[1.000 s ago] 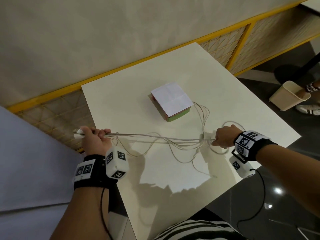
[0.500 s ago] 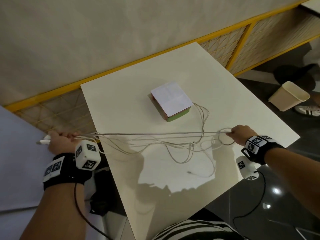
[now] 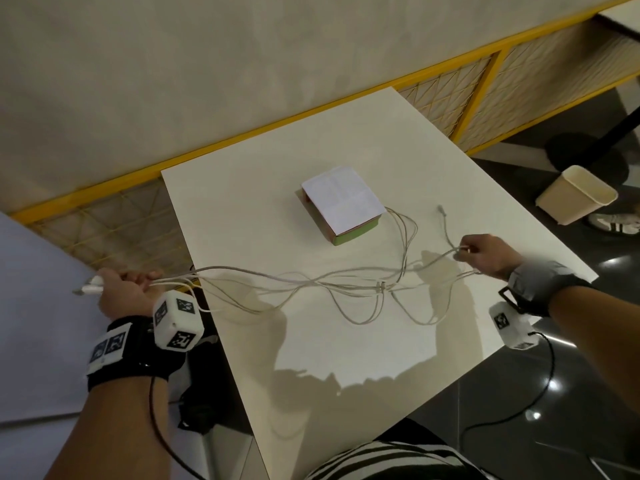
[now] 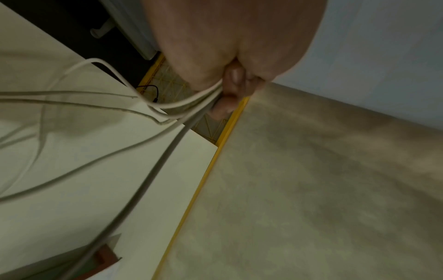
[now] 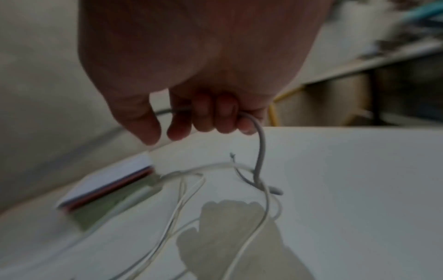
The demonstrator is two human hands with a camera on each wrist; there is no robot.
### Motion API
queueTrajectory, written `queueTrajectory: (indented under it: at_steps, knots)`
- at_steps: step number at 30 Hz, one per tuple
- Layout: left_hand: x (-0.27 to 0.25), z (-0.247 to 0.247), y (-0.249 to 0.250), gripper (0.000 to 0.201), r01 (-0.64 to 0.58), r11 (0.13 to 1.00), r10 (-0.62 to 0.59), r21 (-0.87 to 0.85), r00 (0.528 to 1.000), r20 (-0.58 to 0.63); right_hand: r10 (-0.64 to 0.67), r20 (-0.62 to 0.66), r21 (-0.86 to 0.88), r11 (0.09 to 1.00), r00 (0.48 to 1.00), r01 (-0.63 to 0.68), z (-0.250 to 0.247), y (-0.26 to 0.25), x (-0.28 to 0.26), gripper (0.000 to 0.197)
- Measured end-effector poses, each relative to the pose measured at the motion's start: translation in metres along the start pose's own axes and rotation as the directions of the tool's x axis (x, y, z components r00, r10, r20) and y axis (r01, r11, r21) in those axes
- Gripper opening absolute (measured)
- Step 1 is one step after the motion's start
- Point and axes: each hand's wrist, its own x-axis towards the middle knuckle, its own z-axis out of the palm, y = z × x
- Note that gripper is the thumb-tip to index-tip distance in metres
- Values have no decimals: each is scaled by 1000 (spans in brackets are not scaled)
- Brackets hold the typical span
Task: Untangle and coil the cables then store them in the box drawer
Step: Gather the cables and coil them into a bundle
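Several thin white cables (image 3: 311, 282) hang in a tangle across the white table (image 3: 242, 209), stretched between my two hands. My left hand (image 3: 121, 289) is off the table's left edge and grips a bunch of cable ends (image 4: 191, 106), with white plugs (image 3: 90, 285) sticking out to the left. My right hand (image 3: 485, 252) is near the right edge, and its curled fingers (image 5: 225, 113) hold one grey cable (image 5: 260, 151). A free cable end (image 3: 440, 209) lies beyond that hand. The box (image 3: 341, 206), with a white top and green front, sits mid-table, closed.
A beige bin (image 3: 575, 195) stands on the dark floor to the right of the table. A yellow-framed mesh panel (image 3: 114, 220) runs along the wall behind. Someone's shoe (image 3: 616, 223) is beside the bin. The table's near part (image 3: 346, 341) holds only shadow.
Both hands have moved apart, the left off the table's left edge, the right farther right and away from me. The cables have been drawn out, and one end has come free beyond the right hand.
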Motion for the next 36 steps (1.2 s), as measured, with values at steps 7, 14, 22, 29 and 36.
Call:
queueTrajectory:
  at_steps: [7, 14, 22, 29, 36]
  knots:
    - [-75, 41, -56, 33, -133, 926, -11, 352, 925, 379, -284, 21, 244, 931, 959, 271, 24, -66, -19, 21]
    - [-144, 65, -108, 22, -421, 680, -294, 600, 594, 749, -569, 19, 154, 814, 822, 560, 51, -142, -54, 14]
    - [-147, 67, -113, 30, -617, 520, -351, 591, 476, 806, -557, 116, 296, 810, 822, 507, 54, -142, -56, 18]
    - [-129, 56, -103, 31, -606, 520, -215, 602, 590, 779, -348, 221, -283, 871, 911, 401, 40, -104, -21, 48]
    - [-97, 51, -71, 29, -488, 690, 10, 534, 745, 668, -174, 88, -245, 951, 981, 191, 42, -39, -2, 28]
